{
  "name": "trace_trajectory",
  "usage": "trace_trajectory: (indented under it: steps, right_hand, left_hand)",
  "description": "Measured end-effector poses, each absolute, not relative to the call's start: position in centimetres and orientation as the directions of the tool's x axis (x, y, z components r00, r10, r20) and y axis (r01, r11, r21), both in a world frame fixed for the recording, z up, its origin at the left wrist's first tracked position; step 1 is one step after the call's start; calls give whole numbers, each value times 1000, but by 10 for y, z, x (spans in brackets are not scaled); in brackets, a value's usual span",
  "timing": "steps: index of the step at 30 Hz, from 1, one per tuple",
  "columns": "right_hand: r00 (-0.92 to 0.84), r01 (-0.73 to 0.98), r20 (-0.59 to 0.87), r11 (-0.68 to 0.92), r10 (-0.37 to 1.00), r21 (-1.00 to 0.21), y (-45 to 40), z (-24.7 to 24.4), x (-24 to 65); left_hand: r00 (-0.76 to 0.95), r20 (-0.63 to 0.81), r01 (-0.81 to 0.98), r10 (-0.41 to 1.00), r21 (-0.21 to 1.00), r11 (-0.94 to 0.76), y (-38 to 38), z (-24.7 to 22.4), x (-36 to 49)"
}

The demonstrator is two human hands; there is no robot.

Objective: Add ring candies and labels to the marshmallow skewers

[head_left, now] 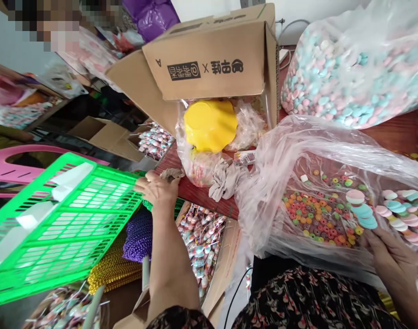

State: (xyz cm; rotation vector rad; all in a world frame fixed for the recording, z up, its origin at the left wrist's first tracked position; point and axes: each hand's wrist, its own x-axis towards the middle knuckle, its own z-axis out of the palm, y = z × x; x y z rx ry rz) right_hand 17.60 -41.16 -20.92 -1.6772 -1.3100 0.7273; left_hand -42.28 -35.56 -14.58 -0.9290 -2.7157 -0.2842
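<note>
We are noting the pink and blue sweets (pixel 362 212), a short stack at the fingertips of our right hand (pixel 392 251), over the right part of a clear plastic bag (pixel 258 217). Its thumb and fingers are pinching the stack's lower end, almost together; we are not able to tell whether a stick is running through it. To its left, ring sweets (pixel 314 212) are lying loose, mostly orange, red, yellow and green. Our left hand (pixel 159 187) is gripping the right corner of a green basket (pixel 116 176), fingers bent over the edge; the basket is sitting tilted, with white pieces (pixel 73 180) inside. Beyond, we are seeing a yellow bowl (pixel 210 125) resting upside down by the opening of a cardboard box (pixel 229 45). A large bag of pastel sweets (pixel 352 82) is standing at the back right. Lollipops (pixel 202 246) are lying below, beside the left forearm.
</note>
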Motion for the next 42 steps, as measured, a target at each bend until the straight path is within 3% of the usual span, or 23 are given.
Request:
trace_trajectory:
  steps: [1, 3, 5, 6, 12, 16, 21, 23, 26, 28, 30, 31, 32, 34, 37, 42]
  right_hand:
    - [284, 417, 50, -76, 957, -906, -412, -208, 177]
    - [291, 360, 42, -68, 956, -931, -412, -204, 178]
    - [279, 359, 60, -46, 958, -932, -411, -200, 177]
    - [256, 360, 72, -26, 964, -933, -410, -198, 175]
    - [166, 288, 103, 52, 981, -956, -414, -194, 171]
    - [225, 251, 81, 22, 971, -968, -420, -200, 174]
    - [170, 260, 94, 47, 981, -964, -419, -204, 181]
    - [162, 267, 83, 37, 983, -963, -417, -207, 186]
    - [167, 271, 75, 27, 983, -962, -413, -211, 194]
    - [168, 275, 81, 32, 982, -961, -409, -212, 195]
    - [159, 282, 99, 50, 982, -958, -404, -211, 191]
    - [149, 281, 111, 66, 983, -957, -403, -209, 189]
    - [133, 276, 124, 84, 983, -957, -401, -207, 186]
    - [104, 262, 152, 120, 983, -958, -400, -203, 183]
    - [109, 264, 168, 134, 980, -955, -403, -202, 185]
    - [157, 283, 137, 88, 978, -955, -408, -206, 194]
  left_hand:
    - [-685, 405, 694, 606, 107, 712, -361, -145, -400]
    - [-421, 424, 901, 802, 95, 423, -366, -152, -353]
    - [-144, 244, 984, 959, 139, 112, -362, -170, -313]
    - [-74, 161, 989, 984, 136, 52, -357, -181, -299]
    - [-187, 75, 982, 979, 13, 187, -324, -220, -301]
    - [-257, 40, 964, 966, -63, 259, -313, -214, -308]
    - [-346, 94, 936, 933, -38, 351, -318, -192, -297]
    - [-353, 162, 934, 922, 2, 357, -331, -172, -287]
    - [-360, 434, 932, 826, 126, 340, -362, -137, -249]
    - [-233, 553, 960, 800, 261, 100, -381, -127, -204]
    - [33, 383, 857, 923, 464, -223, -389, -134, -157]
    - [230, 231, 779, 945, 539, -321, -387, -143, -137]
    - [286, 188, 748, 940, 570, -342, -382, -153, -123]
    - [236, 239, 798, 942, 506, -328, -364, -169, -114]
    - [79, 288, 940, 954, 296, -167, -337, -174, -131]
    - [-70, 18, 998, 997, -6, 70, -321, -152, -146]
